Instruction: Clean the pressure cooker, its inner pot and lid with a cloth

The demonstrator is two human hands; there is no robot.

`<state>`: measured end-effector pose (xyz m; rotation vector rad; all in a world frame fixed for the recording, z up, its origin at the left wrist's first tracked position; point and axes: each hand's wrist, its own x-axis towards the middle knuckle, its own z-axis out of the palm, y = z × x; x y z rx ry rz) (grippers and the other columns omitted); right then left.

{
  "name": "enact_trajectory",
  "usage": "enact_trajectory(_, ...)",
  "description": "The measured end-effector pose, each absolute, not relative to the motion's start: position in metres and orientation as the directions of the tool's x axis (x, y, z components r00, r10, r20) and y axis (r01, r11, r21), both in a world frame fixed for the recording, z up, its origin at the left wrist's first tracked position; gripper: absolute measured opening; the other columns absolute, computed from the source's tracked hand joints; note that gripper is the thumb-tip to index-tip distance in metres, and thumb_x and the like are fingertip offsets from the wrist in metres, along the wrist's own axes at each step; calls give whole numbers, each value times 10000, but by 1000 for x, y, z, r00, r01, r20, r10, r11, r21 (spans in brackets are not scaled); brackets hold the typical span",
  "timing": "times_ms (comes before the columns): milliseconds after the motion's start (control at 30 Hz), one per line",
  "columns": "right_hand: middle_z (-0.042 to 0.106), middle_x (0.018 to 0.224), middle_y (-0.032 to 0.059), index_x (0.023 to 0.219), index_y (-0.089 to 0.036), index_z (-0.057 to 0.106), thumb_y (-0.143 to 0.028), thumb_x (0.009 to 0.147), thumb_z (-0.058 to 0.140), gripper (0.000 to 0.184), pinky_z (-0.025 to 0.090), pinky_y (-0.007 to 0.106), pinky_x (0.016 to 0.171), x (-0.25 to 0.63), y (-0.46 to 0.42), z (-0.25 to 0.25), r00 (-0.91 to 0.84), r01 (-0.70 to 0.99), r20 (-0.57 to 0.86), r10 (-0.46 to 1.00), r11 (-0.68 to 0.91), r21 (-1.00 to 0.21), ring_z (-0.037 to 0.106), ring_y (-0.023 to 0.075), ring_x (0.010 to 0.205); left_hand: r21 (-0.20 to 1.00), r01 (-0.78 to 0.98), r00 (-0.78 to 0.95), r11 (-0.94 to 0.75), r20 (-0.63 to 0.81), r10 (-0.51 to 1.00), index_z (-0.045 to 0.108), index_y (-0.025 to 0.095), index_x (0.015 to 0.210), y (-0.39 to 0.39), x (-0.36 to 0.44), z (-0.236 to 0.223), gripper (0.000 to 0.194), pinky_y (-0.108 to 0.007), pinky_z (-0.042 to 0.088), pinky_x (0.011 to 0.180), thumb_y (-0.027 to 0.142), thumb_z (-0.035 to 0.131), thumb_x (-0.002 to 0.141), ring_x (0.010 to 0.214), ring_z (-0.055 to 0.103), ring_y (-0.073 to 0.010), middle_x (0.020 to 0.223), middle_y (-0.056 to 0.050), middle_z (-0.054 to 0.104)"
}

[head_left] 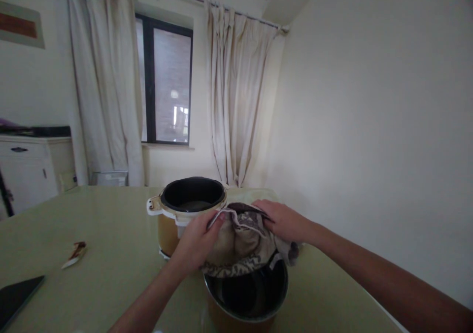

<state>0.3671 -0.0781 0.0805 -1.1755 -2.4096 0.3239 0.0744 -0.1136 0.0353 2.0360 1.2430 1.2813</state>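
Note:
A patterned cloth (pixel 240 244) in beige and dark brown hangs bunched between my two hands. My left hand (pixel 201 239) pinches its left edge, thumb on top. Gripping the upper right edge is my right hand (pixel 281 218), its fingertips partly hidden in the folds. Below the cloth stands a dark-lined pot (pixel 246 293), open at the top; the cloth's lower edge hangs over its far rim. Just behind my left hand is a rice cooker body (pixel 168 232) without a lid, with a black inner pot (pixel 192 195) in it.
Both vessels stand on a pale green table (pixel 121 274). A small white and reddish-brown scrap (pixel 75 255) lies at the left, near a dark flat object (pixel 20 298). Beyond the table are a white cabinet (pixel 27 168), curtains (pixel 240 91) and a window; a wall rises at the right.

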Motion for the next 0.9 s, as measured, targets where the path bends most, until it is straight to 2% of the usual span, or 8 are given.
enact_trajectory(133,697,1422,95,1533,-256,576,-227,797,788,766,496,437,1122,350,-83,97,-695,508,85,714,572,-645,663,296,1276,649,574,158,-500,512,845,669,230,776,-106,88,62,433,-314,407,684,486,458,1055,744,660,-205,764,-13,737)
enact_trajectory(233,693,1407,82,1557,-239,530,-377,779,865,858,530,409,1082,334,-75,110,-782,291,75,619,469,-834,667,281,1250,506,719,193,-476,512,837,692,235,828,-101,107,94,352,-307,394,692,421,501,1059,780,689,-209,811,-28,754)
enact_trajectory(367,771,1145,42,1267,-167,720,-201,801,718,467,529,397,1034,334,-53,131,-699,395,220,680,624,-674,685,253,1091,235,845,303,-480,528,793,754,278,1071,-97,107,136,212,-322,444,759,437,621,1027,963,742,-275,1001,-59,803)
enact_trajectory(500,788,1078,53,1148,-158,772,-122,809,553,405,509,363,973,351,-39,167,-590,555,385,710,703,-445,691,234,1058,123,841,395,-527,526,753,777,249,1001,-91,76,161,142,-346,472,794,363,755,918,940,738,-300,939,-65,802)
enact_trajectory(567,784,1041,61,1104,-154,775,-150,817,566,356,500,342,920,353,-38,185,-577,627,406,709,703,-336,690,228,1013,211,827,288,-520,635,717,792,226,938,-87,62,168,110,-351,478,809,295,724,885,905,730,-288,894,-64,795)
enact_trajectory(667,746,873,37,927,-158,760,-166,768,614,215,470,300,806,349,-38,202,-589,726,293,753,652,-218,660,203,862,553,568,13,-609,734,679,803,195,946,-83,53,172,218,-316,488,747,348,688,842,811,692,-235,844,-38,776)
enact_trajectory(767,690,746,19,805,-159,721,-210,786,594,138,449,273,703,350,-37,200,-505,721,237,830,557,-413,630,182,756,733,310,-99,-606,659,746,768,170,852,-80,51,162,273,-267,432,615,425,697,789,694,600,-185,728,-3,698)
enact_trajectory(900,652,671,-10,748,-154,743,-233,692,655,130,407,244,604,363,-39,166,-391,657,61,918,325,-680,587,158,678,761,294,-142,-578,633,761,740,175,843,-72,44,140,224,-242,380,587,358,688,725,669,537,-154,697,24,643)
